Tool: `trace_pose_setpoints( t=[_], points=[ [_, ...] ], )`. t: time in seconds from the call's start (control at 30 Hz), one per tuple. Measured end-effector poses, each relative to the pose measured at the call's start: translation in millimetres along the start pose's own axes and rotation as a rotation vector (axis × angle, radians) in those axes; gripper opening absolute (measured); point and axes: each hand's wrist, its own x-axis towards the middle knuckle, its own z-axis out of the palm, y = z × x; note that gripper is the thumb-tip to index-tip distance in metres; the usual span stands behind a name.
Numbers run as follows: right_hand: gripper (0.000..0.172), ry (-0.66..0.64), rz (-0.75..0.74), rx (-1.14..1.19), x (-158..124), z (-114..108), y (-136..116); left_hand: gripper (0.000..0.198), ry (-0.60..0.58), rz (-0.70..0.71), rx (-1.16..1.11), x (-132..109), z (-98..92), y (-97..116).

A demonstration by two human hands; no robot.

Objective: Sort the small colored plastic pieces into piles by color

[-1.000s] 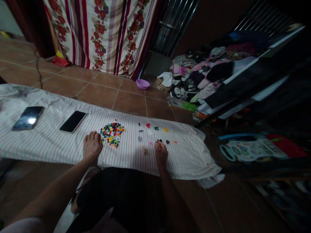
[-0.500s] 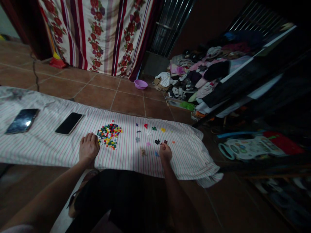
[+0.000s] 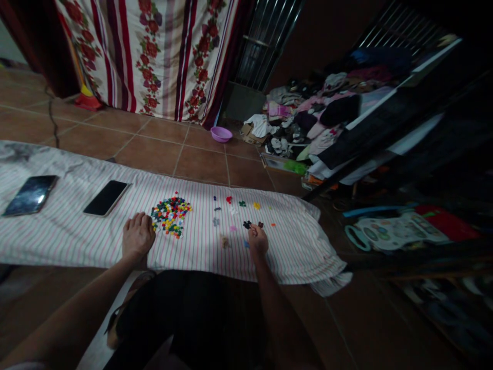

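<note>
My left hand (image 3: 137, 235) rests palm down on the striped cloth, its fingers lying flat, at the left edge of a pile of small multicoloured beads (image 3: 171, 215). Over the right part of the cloth, my right hand (image 3: 258, 240) has thumb and fingers pinched together beside a cluster of black beads (image 3: 246, 224). Whatever the pinch holds is too small to make out. Dark brown beads (image 3: 261, 224) lie just behind this hand and blue ones (image 3: 246, 244) at its left. Red (image 3: 229, 199), green (image 3: 242, 203), yellow (image 3: 256, 205), grey (image 3: 216, 221) and tan (image 3: 224, 241) groups lie around.
Two dark-screened devices, a phone (image 3: 107, 198) and a larger one (image 3: 31, 195), lie left on the striped cloth (image 3: 292, 257). Beyond it, a purple basin (image 3: 221, 134) sits on the tiled floor. A clothes heap (image 3: 308, 113) lies back right, and a toy panel (image 3: 400, 231) at right.
My right hand has shifted slightly left, from the dark brown beads to the black cluster, still pinched. My left hand stays in place beside the pile. The whole view has shifted a little.
</note>
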Motion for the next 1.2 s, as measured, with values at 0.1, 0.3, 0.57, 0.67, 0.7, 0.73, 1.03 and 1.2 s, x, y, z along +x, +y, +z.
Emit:
trace_pose_setpoints(
  t=[0.1, 0.3, 0.57, 0.67, 0.7, 0.73, 1.03, 1.2],
  points=[
    [0.035, -0.005, -0.035, 0.0, -0.9, -0.3, 0.0, 0.036, -0.005, -0.001, 0.004, 0.2, -0.3, 0.1],
    [0.029, 0.076, 0.036, -0.078, 5.7, -0.3, 6.6, 0.033, 0.007, -0.012, -0.006, 0.3, 2.4, -0.9],
    [0.03, 0.17, 0.192, -0.071, 17.9, 4.1, 10.2, 0.034, -0.004, 0.002, -0.006, 0.3, -0.9, 0.1],
    [0.034, 0.218, 0.146, -0.023, 14.4, 4.6, 9.6, 0.036, -0.007, 0.005, 0.011, 0.4, -1.6, 0.1],
    [0.035, 0.224, 0.117, -0.012, 12.4, 4.8, 9.9, 0.036, -0.003, 0.005, 0.017, 0.3, -1.5, 0.0],
    [0.036, 0.223, 0.09, -0.006, 10.2, 5.1, 10.4, 0.036, -0.001, 0.008, 0.02, 0.3, -1.3, -0.1],
    [0.036, 0.089, -0.05, -0.049, 5.7, 10.4, 15.7, 0.034, -0.026, -0.019, -0.005, 0.5, -0.3, -0.1],
    [0.046, 0.117, -0.11, -0.029, 4.5, 12.7, 16.4, 0.034, 0.003, 0.003, 0.013, -0.1, 1.7, -0.8]
  ],
)
